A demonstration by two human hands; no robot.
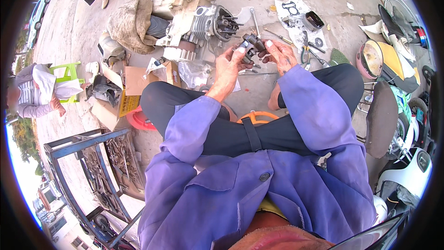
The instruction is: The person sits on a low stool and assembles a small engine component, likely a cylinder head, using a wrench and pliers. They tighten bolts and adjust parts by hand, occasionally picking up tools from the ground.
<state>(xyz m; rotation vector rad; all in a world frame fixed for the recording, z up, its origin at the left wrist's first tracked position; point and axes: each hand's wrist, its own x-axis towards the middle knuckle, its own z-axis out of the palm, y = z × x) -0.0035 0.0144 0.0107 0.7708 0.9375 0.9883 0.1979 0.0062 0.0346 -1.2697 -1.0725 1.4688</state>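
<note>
Between both hands, just above the ground, is a small dark metal engine part [252, 44] with rounded shafts and lugs. My left hand [225, 73] grips its left side, thumb on top. The right hand [280, 55] is closed round the other side, its thumb pressing near a dark cylindrical end. Fingers hide much of the part's underside. Just beyond my left hand lies a dusty engine [185, 21] on its side, its finned cylinder [206, 23] and upright studs facing right. A wrench [255, 22] lies on the ground beyond the part.
Right of my hands, a plastic sheet [296, 30] bears a gasket [290, 8] and a black square part [313, 20]; pliers [305, 52] lie close by. Cardboard boxes [138, 81] and a blue metal rack [69, 150] stand left. A person [34, 88] sits far left; scooters stand right.
</note>
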